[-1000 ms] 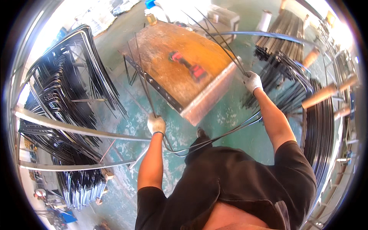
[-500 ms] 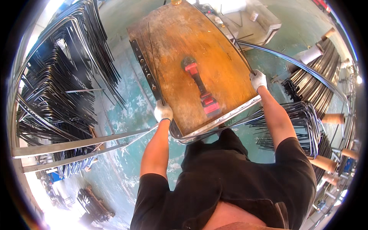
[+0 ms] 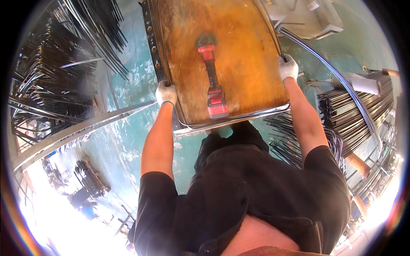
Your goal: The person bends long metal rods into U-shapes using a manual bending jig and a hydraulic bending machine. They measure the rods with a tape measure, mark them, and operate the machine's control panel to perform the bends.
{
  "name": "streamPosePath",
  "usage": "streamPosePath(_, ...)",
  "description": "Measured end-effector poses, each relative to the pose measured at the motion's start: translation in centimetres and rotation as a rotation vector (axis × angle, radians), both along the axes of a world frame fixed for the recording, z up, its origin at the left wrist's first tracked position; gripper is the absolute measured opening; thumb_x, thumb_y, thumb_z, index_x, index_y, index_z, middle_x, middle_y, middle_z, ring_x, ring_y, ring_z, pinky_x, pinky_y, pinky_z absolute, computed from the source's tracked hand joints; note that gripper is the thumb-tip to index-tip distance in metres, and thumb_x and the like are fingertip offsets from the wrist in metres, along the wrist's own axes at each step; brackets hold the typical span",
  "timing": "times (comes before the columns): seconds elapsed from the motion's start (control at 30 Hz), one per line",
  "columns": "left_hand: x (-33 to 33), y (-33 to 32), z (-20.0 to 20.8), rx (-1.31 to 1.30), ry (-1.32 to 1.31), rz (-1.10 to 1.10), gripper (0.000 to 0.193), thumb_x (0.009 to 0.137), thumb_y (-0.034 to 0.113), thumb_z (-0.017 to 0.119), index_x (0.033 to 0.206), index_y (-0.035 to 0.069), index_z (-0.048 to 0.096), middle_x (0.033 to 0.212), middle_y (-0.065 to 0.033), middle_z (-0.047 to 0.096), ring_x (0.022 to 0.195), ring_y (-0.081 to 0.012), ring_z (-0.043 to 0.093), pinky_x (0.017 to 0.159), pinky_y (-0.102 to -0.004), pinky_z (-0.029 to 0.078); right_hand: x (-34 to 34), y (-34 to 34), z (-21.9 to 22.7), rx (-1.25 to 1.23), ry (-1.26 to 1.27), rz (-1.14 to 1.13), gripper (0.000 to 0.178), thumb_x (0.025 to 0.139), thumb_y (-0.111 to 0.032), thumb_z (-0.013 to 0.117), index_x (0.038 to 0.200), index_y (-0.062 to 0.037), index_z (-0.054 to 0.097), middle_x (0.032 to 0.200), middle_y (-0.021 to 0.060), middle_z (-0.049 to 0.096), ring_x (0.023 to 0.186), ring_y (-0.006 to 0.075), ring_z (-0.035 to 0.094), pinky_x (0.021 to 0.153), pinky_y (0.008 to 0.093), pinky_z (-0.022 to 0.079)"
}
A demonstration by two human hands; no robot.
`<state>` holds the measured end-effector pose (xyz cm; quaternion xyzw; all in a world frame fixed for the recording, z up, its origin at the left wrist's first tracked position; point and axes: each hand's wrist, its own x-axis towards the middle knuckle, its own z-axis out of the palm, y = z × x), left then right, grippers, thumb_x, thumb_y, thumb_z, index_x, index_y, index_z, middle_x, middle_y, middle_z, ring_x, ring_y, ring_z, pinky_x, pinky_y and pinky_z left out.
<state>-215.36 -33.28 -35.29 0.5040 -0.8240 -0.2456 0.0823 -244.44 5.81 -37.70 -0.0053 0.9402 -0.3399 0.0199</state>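
Note:
A bent dark metal tube frame (image 3: 239,117), U-shaped with rounded near corners, lies over the orange-brown wooden tabletop (image 3: 245,77). White-gloved, my left hand (image 3: 165,92) is closed around its left side, beside the table's left edge. On the opposite side my right hand (image 3: 288,67), also gloved, grips the frame's right leg. Between the two legs a red and black cordless angle grinder (image 3: 212,79) rests on the wood, its battery end toward me. The far ends of the frame are cut off by the top of the view.
A dark perforated metal strip (image 3: 152,42) runs along the table's left edge. Stacks of bent black tubes (image 3: 47,72) stand at left, and bundled tubes (image 3: 358,102) at right. Long shiny curved tubes (image 3: 333,72) stretch past my right hand. A pale bin (image 3: 320,19) sits far right.
Both hands have moved the tube frame away from me; its near bend, earlier off the table's near edge, now lies along that edge. The view has shifted too. The grinder stays on the wood.

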Motion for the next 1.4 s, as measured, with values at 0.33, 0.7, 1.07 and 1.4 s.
streamPosePath(0.33,1.3,1.7,6.9,0.437,0.597,0.228,0.024,0.085,0.017,0.069,0.097,-0.004,0.068,0.082,-0.0046,0.066,0.072,-0.0104,0.055,0.067,-0.0267,0.046,4.2,3.7,4.5,-0.234,0.008,-0.033,0.034,0.091,-0.032,0.064,0.100,0.0004,0.070,0.087,0.0109,0.072,0.080,0.0169,0.066,0.076,0.0305,0.050)
streamPosePath(0.7,14.1,0.8,17.2,0.158,0.952,0.231,0.015,0.095,0.013,0.062,0.087,0.001,0.059,0.068,0.0000,0.051,0.057,-0.0075,0.046,0.052,-0.0238,0.037,21.0,1.1,23.3,-0.961,-0.001,0.142,0.033,0.103,-0.031,0.051,0.102,0.0012,0.061,0.061,-0.0024,0.045,0.051,0.0072,0.039,0.046,0.0223,0.026)
streamPosePath(1.07,30.5,6.0,8.4,0.236,1.174,0.663,0.010,0.092,0.008,0.062,0.088,-0.001,0.060,0.071,-0.0074,0.060,0.060,-0.0167,0.057,0.057,-0.0298,0.046,26.9,-2.2,27.0,-0.952,0.124,0.778,0.054,0.096,-0.051,0.057,0.085,0.0015,0.055,0.056,-0.0026,0.041,0.045,0.0060,0.034,0.042,0.0234,0.022)
streamPosePath(1.4,33.4,10.8,1.0,0.664,1.329,1.368,0.005,0.092,0.005,0.057,0.096,0.003,0.053,0.074,-0.0116,0.058,0.062,-0.0248,0.061,0.059,-0.0400,0.057,29.9,-14.2,39.4,-0.405,0.433,1.589,0.023,0.072,-0.010,0.072,0.092,0.0009,0.067,0.066,0.0106,0.057,0.058,0.0287,0.058,0.056,0.0364,0.045)
